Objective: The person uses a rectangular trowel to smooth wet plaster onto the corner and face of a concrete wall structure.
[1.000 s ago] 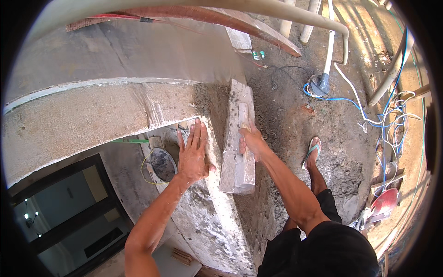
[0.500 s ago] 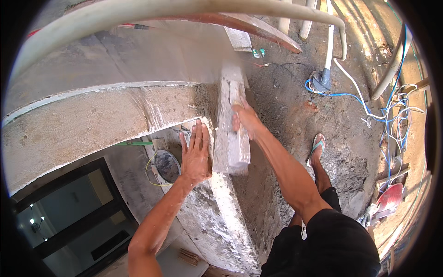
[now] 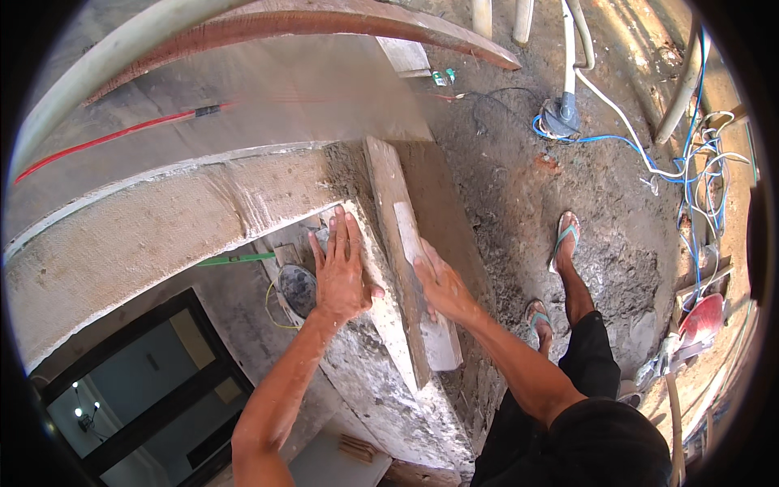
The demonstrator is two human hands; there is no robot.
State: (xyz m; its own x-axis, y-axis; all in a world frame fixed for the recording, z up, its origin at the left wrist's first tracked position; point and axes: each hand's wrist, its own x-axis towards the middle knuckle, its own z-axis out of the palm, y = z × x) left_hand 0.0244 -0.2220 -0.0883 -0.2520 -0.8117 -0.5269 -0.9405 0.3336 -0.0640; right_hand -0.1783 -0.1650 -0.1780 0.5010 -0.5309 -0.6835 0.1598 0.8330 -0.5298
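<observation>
My right hand (image 3: 445, 284) is closed around the pale grip of a long wooden plastering float (image 3: 391, 203). The float lies along the top corner of a rough cement wall (image 3: 357, 373), its far end on wet grey mortar. My left hand (image 3: 341, 272) rests with fingers stretched out on the wall's inner edge, left of the float, holding nothing. A white-smeared edge strip (image 3: 381, 304) runs between my hand and the float. The underside of the float is hidden.
Left of the wall, a bucket (image 3: 297, 290) of grey mix stands near a green bar (image 3: 235, 260). Beyond the curved ledge (image 3: 154, 203) lies a red rod (image 3: 122, 140). Pale poles (image 3: 568, 57), tangled cables (image 3: 710, 174) and a red shovel-like blade (image 3: 702, 321) are at right.
My right hand has drawn the float nearer to me along the wall, and the float is now more slanted. My left hand stays on the edge. The view has shifted slightly.
</observation>
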